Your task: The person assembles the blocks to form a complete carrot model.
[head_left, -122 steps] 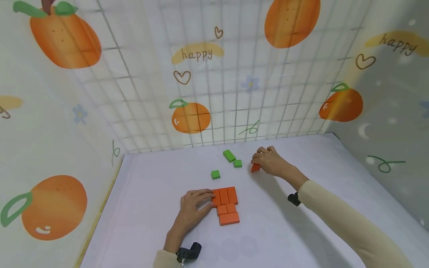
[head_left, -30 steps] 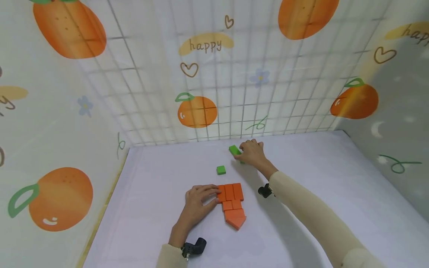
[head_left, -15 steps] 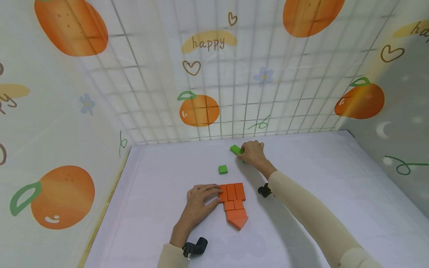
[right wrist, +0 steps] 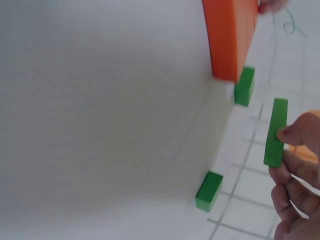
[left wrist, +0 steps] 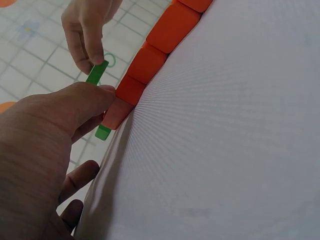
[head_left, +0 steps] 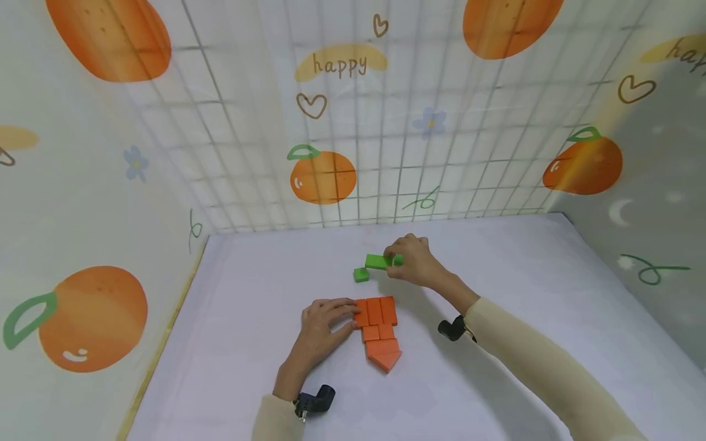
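My right hand [head_left: 416, 262] pinches a long green block [right wrist: 276, 132] between thumb and fingers, raised off the white table. In the head view the block's left end overlaps a small green square block [head_left: 361, 275]. A second small green block [right wrist: 209, 191] lies on the table and is partly hidden by my right fingers in the head view. My left hand [head_left: 320, 327] rests by the left side of a flat arrangement of orange blocks [head_left: 375, 312], thumb and fingertips touching its upper left block. At the arrangement's near end lies an orange triangle block [head_left: 386, 361], pointing toward me.
The white tabletop [head_left: 248, 294] ends at a fruit-printed curtain [head_left: 248, 153] at the back and sides. A black wrist camera [head_left: 315, 401] is strapped to the left wrist, and another wrist camera [head_left: 453, 329] to the right.
The orange triangle, first in my right hand, now sits at the arrangement's near end. My right hand has since picked up the long green block, turned it sideways and brought it nearer.
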The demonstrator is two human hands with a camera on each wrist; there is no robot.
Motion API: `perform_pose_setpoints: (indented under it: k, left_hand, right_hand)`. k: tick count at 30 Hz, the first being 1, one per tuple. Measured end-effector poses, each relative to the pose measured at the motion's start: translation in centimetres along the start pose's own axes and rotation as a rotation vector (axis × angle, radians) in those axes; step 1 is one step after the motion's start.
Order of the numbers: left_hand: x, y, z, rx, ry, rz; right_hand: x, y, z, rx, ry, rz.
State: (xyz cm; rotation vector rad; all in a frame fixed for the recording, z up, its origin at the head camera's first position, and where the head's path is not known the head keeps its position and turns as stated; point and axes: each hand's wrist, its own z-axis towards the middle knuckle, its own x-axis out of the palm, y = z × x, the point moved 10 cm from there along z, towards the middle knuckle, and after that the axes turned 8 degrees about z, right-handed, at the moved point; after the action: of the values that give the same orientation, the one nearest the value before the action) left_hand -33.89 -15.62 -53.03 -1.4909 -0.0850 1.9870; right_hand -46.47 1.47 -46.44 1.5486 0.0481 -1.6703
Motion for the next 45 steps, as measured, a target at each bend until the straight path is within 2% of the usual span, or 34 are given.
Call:
perform_pose_setpoints:
  k: [5,8,12,23,27,34,40,45]
  left_hand:
    - [-0.1,0.3,0.0,-0.007,0.006,-0.001]
    - [-0.1,0.3,0.0,-0.012,0.006,-0.006]
    - [-0.1,0.1,-0.1,-0.003,0.0,0.001]
    - [-0.3,-0.2,0.0,0.007,-0.01,-0.006]
    - [-0.3,-0.2,0.0,0.009,-0.008,-0.004]
    - [-0.2,0.3,0.0,-0.001,-0.009,-0.007]
    - [0.0,0.4,-0.1,-0.015,-0.008,-0.027]
    - [0.1,0.3,0.0,-0.009,-0.001,-0.021]
  right_hand:
    - [1.3,2.6,-1.3,-0.107,0.086,-0.003]
    - [2.1,3.2,-1.8,-0.131,0.131,-0.047]
    - [2.9,3.2,-2.0,-0.128,0.166,-0.083]
    - [4.9,1.9,-2.1,-0.113,0.289,-0.04]
    - [5.0,1.5,-1.8,-0.101,0.296,-0.023]
    - [4.5,2.2,0.1,-0.083,0.23,0.005]
    - [5.8,2.1,1.8,-0.056,0.268,-0.019]
    - [6.4,2.4,2.3,-0.097,0.284,-0.037]
